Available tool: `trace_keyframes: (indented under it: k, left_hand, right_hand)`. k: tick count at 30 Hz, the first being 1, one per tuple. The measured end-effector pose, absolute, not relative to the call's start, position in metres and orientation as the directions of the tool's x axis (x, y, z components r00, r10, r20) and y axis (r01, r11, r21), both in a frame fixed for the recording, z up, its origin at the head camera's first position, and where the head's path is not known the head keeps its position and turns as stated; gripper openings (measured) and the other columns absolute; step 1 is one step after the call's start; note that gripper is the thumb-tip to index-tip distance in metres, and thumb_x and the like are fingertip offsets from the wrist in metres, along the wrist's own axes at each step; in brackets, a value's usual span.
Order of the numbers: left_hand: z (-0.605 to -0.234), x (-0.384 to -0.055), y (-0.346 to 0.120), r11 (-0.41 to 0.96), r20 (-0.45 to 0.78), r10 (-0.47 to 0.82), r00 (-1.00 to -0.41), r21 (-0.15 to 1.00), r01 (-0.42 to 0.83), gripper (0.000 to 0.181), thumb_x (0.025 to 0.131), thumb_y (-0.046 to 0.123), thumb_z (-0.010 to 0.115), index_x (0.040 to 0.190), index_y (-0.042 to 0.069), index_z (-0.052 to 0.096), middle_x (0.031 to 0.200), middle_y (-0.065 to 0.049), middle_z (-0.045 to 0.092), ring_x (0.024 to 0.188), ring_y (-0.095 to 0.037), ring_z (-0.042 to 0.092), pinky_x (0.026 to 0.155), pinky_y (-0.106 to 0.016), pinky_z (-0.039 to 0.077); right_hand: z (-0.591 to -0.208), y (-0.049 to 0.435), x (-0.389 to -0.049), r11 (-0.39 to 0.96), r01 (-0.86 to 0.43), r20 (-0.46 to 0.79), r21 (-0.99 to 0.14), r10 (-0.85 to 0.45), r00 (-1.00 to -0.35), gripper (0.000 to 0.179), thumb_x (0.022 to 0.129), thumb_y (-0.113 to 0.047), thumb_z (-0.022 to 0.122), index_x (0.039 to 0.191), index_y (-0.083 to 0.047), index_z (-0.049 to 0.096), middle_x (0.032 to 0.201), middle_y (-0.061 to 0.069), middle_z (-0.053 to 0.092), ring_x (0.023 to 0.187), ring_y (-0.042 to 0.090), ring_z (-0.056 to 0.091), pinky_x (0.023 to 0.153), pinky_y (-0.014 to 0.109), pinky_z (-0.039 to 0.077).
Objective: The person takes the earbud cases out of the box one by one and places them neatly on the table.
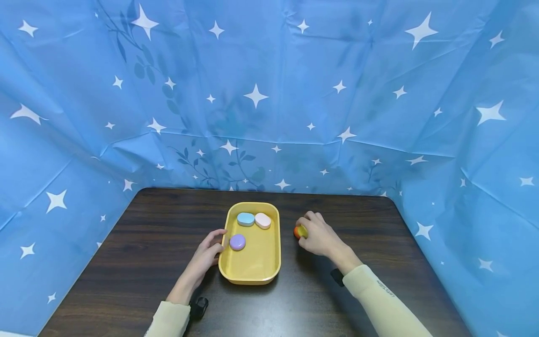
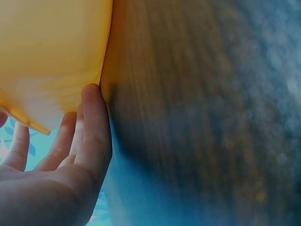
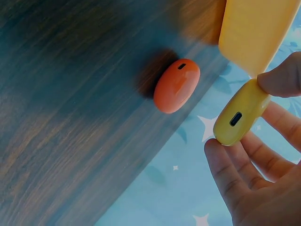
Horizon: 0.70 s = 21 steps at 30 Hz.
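Note:
My right hand [image 1: 320, 236] pinches a small glossy yellow earbud case [image 3: 239, 113], thumb on one side and fingers on the other. A charging slot shows on its side. Just beyond it, an orange earbud case [image 3: 177, 86] rests on the table, apart from the yellow one in the right wrist view. My left hand [image 1: 204, 257] touches the left side of a yellow tray [image 1: 252, 274]. In the left wrist view its fairly straight fingers [image 2: 94, 117] lie against the tray's outer wall. Inside the tray are blue [image 1: 246, 219], pale pink [image 1: 263, 221] and purple [image 1: 237, 242] rounded cases.
The dark wood-grain table [image 1: 160, 234] carries the tray near its middle. A blue curtain [image 1: 269, 117] with white stars hangs behind and beside it. Dark wrist devices [image 1: 199, 308] show at both cuffs.

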<state>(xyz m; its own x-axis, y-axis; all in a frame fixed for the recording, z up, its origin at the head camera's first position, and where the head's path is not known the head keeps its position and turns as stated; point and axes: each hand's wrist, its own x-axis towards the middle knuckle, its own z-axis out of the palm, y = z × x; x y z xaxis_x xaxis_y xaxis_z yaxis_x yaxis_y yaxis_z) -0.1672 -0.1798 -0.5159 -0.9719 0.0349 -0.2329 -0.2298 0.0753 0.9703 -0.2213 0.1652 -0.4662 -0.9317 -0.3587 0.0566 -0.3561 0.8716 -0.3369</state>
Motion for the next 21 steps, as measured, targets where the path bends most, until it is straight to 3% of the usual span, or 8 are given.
trace_keyframes:
  k: [21]
  left_hand:
    - [-0.514,-0.167,-0.179,0.072,-0.228,0.041,-0.973,0.972,-0.224,0.05,0.095,0.009,0.051,0.144,0.014,0.049,0.14,-0.019,0.052,0.12,-0.033,0.057,0.092,-0.049,0.053]
  right_hand:
    - [-0.472,0.181,-0.227,0.88,-0.336,0.053,-0.336,-0.339,-0.939,0.039,0.082,-0.016,0.075,0.119,-0.008,0.069,0.114,0.006,0.056,0.102,0.026,0.045,0.083,0.043,0.05]
